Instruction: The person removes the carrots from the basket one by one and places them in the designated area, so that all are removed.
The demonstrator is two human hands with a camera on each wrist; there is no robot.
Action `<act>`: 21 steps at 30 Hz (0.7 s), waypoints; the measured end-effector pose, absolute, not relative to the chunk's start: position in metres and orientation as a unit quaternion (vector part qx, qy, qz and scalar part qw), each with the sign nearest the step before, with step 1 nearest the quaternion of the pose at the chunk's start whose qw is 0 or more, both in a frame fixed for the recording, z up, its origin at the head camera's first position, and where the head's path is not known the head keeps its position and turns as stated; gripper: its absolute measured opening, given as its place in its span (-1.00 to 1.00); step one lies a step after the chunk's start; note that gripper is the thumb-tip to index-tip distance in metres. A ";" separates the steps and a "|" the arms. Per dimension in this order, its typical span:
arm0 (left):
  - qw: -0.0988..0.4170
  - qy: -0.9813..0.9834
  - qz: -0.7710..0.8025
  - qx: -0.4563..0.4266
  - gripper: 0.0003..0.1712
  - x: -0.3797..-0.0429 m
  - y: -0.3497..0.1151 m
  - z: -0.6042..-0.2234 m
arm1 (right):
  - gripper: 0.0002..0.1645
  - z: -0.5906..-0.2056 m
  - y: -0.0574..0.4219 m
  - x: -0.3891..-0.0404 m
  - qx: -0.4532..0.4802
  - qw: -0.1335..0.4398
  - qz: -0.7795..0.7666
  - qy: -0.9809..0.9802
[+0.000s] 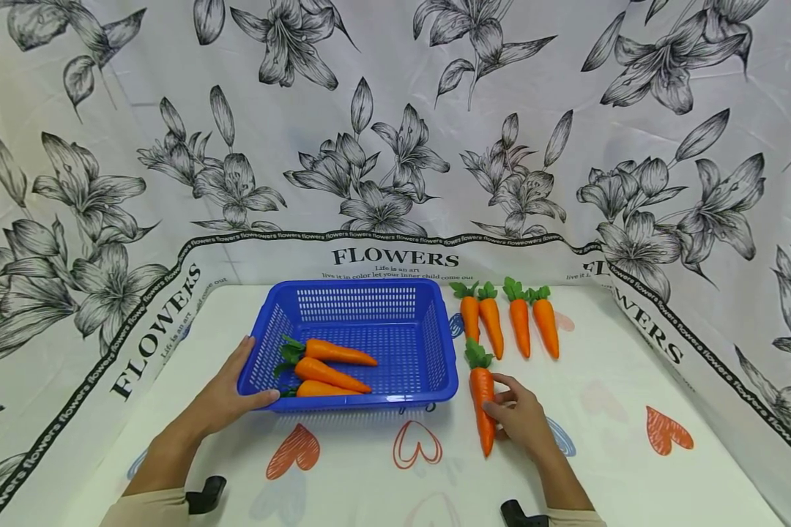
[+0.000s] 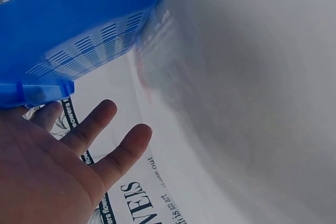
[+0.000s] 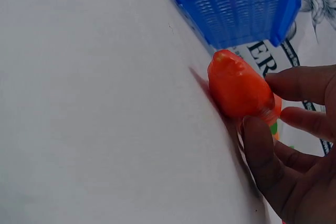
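Note:
Beside the basket's right end, my right hand point(image 1: 522, 416) pinches an orange carrot point(image 1: 482, 402) with green leaves between thumb and fingers. In the right wrist view, the carrot's tapered end point(image 3: 239, 87) points toward the camera. My left hand point(image 1: 220, 391) rests against the front left corner of a blue plastic basket point(image 1: 395, 400), its thumb by the front rim. In the left wrist view, the left hand's fingers point(image 2: 126, 150) are straight and spread below the basket's rim. Three carrots point(image 1: 332, 375) lie inside the basket on its left side; the front wall partly hides the nearest one.
Several more carrots point(image 1: 518, 322) lie in a row right of the basket, leaves toward the back. A white cloth with printed hearts point(image 1: 667, 430) covers the table. Behind and on both sides hangs a flower-printed curtain point(image 1: 395, 190).

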State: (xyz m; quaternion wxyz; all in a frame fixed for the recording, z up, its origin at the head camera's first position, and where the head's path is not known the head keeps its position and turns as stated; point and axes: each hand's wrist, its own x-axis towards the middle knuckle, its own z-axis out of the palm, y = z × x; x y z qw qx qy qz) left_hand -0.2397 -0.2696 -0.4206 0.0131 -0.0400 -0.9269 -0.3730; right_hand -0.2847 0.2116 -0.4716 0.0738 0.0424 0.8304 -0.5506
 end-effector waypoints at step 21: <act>0.013 -0.929 -0.369 -0.038 0.18 -0.239 -0.270 -0.420 | -0.32 -0.446 0.220 -0.282 0.038 0.059 -0.546 0.835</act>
